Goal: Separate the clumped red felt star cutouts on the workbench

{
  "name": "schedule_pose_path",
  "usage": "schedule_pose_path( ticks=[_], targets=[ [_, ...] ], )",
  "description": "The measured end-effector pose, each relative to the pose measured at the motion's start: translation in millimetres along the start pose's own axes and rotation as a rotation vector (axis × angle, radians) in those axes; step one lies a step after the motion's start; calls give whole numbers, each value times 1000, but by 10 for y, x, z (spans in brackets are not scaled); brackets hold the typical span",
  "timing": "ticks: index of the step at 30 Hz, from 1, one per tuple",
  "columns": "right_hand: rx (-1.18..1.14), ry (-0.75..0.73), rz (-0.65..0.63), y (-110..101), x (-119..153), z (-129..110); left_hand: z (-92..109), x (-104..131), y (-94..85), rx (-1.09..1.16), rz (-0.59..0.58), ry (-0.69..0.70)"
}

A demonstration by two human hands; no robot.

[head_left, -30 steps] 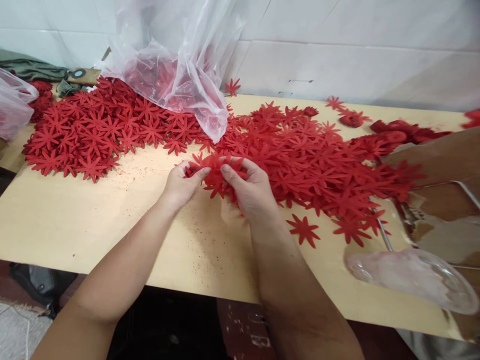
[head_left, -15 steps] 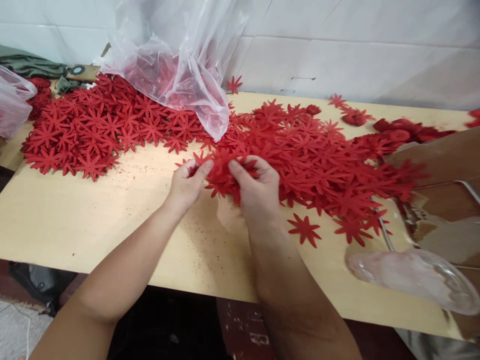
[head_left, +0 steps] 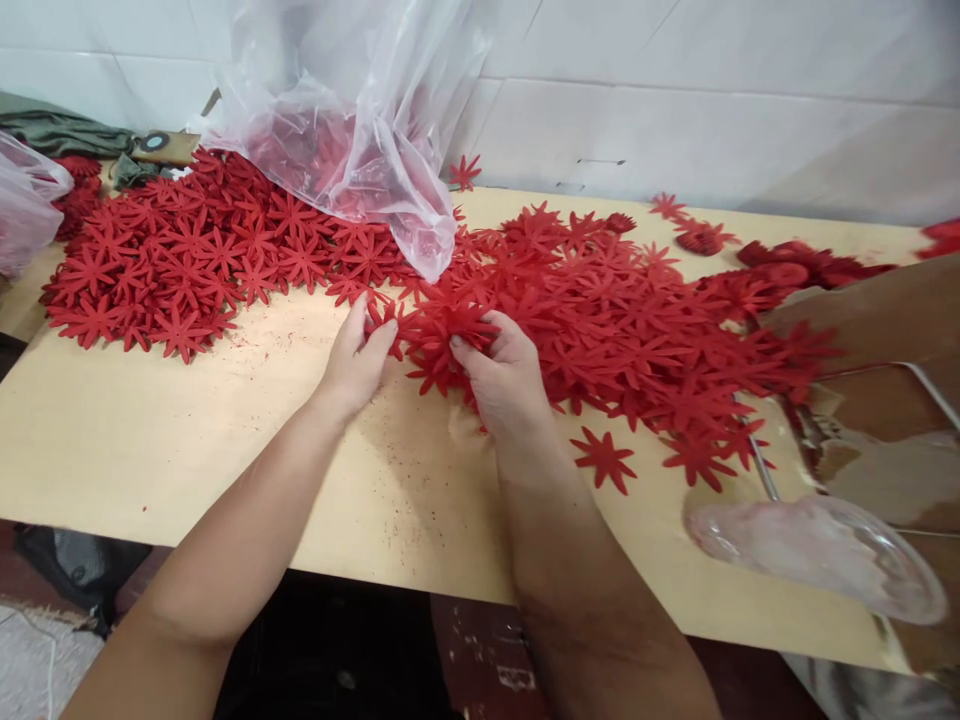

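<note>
My left hand [head_left: 358,360] pinches a red flower-shaped cutout [head_left: 387,328] with narrow petals between thumb and fingers. Close to its right, my right hand [head_left: 506,370] is closed on a red petalled cutout [head_left: 450,335], perhaps several stacked together. Both hands are over the near edge of a loose heap of red flower cutouts [head_left: 615,330]. Further left lies a second, denser pile of the same cutouts [head_left: 180,250]. A single red cutout [head_left: 604,459] lies flat on the table to the right of my right forearm.
A clear plastic bag [head_left: 352,130] holding red pieces stands behind the piles against the tiled wall. At the right are a cardboard box [head_left: 885,400] and a clear plastic dish [head_left: 817,555]. Another plastic bag [head_left: 30,205] sits at the left edge of the pale tabletop [head_left: 187,440].
My left hand has moved slightly left, away from the right hand, with a cutout now plainly visible in its fingers. My right hand has shifted slightly left and down.
</note>
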State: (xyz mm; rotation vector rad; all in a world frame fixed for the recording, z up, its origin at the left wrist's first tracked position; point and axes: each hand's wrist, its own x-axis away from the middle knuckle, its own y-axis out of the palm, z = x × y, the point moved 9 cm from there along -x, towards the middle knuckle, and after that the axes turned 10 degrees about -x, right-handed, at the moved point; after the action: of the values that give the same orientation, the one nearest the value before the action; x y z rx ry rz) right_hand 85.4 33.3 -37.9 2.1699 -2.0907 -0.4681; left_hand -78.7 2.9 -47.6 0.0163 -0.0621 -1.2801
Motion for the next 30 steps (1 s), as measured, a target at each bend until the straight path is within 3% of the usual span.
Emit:
schedule_pose_path(
  ticks=[7,11,15,19,26,30],
  targets=[
    [32,42,166,-197,-11,-16,77,21,88,-133,-73,78],
    [-7,54,210,-226,-5,-19,80,43,97,-140,-70,51],
    [-43,44,114,-111,1,1,88,33,36,-159,-8,38],
    [-55,66,-33,62,41,-2,94,22,52,-193,-34,72],
    [-57,69,127,-78,44,-30,109,61,161,-238,-132,147],
    [-160,145,117,-64,43,62,66,53,132,-236,-98,90]
  ],
)
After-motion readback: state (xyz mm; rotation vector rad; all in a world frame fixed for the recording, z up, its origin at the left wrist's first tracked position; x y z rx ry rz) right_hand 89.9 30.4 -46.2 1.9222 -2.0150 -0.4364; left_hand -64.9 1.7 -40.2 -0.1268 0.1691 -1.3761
